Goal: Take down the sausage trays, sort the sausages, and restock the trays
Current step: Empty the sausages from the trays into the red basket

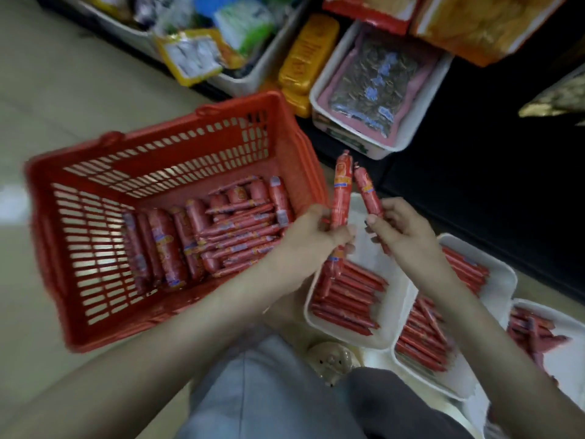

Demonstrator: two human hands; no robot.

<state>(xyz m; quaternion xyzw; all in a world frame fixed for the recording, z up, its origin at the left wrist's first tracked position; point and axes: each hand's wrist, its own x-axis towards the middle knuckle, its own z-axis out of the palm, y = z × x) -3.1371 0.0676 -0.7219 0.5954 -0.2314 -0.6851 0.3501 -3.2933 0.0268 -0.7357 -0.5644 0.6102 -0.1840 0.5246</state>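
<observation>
Head view: the person crouches on a pale floor (63, 90) beside a dark shelf unit, both bare forearms reaching forward. The left hand (308, 239) grips a long sausage (342, 191) in red wrap, held nearly upright, its top end well above the fingers. More red wrap shows under that hand, but I cannot tell whether it is held there. The right hand (402, 229) pinches a shorter sausage (367, 193) near its lower end, tilted so that its top leans toward the long one. The two tops are just beside each other; the hands are close together but apart.

To the left stands a red basket (297, 147) on the floor. Thick sausages (164, 248) lie side by side in it, with thin ones (240, 229) piled to their right.

Under the hands is a white tray (395, 280) with thin sausages (348, 296) laid in rows. A second tray (503, 274) touches its right side, and a third tray (562, 365) lies further right; both hold the same red sticks.

On the low shelf sits another white tray (316, 93) with a seed pack (376, 83), and yellow packs (308, 55) stand just beside it.
</observation>
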